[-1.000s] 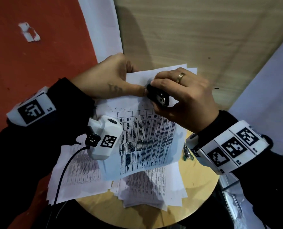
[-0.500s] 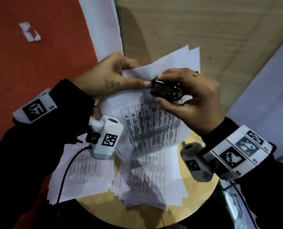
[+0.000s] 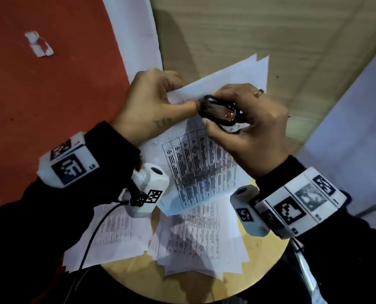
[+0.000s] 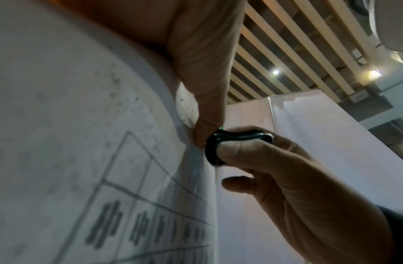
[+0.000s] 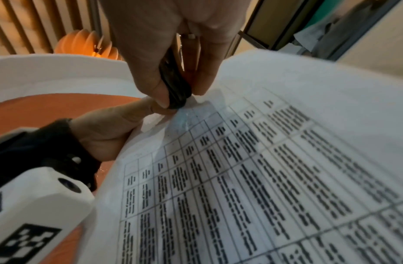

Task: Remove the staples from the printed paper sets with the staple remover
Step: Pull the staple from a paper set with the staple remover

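Your left hand (image 3: 147,106) pinches the thin, floppy paper set (image 3: 202,163) at its corner while your right hand (image 3: 255,128) squeezes the small, hard staple remover (image 3: 217,110) there, so pull gently or it tears.

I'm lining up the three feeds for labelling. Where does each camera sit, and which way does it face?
Head: on the head, looking down at the round table; shows both hands and sleeves.
Left wrist: under the left hand, looking up past the held paper set to a slatted ceiling.
Right wrist: behind the right hand, facing the printed table.
All three show the black staple remover at the set's corner.
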